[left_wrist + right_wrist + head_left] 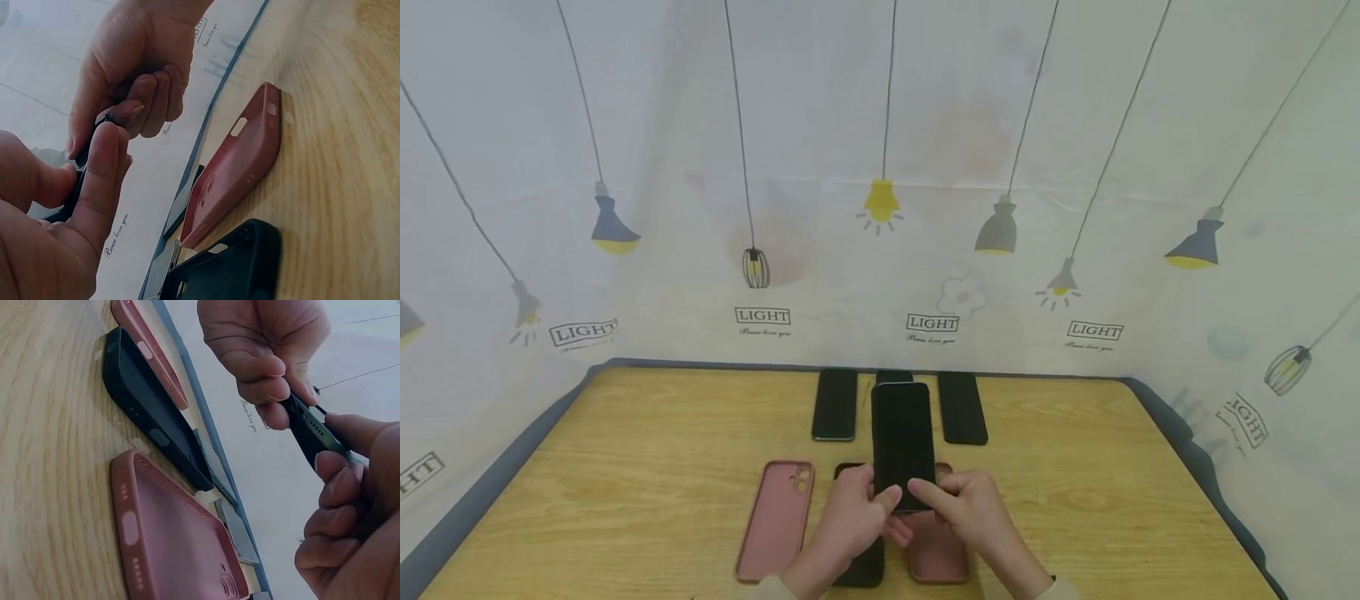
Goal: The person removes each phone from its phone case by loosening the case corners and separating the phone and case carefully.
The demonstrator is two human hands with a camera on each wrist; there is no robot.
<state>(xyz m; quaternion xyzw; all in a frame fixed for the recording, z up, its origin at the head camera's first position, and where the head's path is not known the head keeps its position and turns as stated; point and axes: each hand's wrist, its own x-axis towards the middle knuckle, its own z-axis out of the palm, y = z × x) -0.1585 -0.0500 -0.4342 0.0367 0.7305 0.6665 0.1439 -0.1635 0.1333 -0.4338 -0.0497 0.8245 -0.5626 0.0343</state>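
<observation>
A dark-screened smartphone [904, 442] is held up above the table, its screen facing the head camera. My left hand [852, 518] pinches its lower left corner, thumb on the front and fingers behind. At the lower right corner my right hand [979, 515] pinches it likewise. In the right wrist view the phone's bottom edge [317, 428] shows small speaker holes. Beneath the hands lie a black phone case [863, 568] and a pink phone case [938, 557], both partly covered in the head view. Another pink case [777, 517] lies to the left, open side up.
Toward the table's back edge lie a phone [835, 406] on the left and a phone [962, 408] on the right. Between them a third dark phone [895, 377] is mostly hidden. A curtain [850, 275] printed with lamps surrounds the wooden table [647, 475].
</observation>
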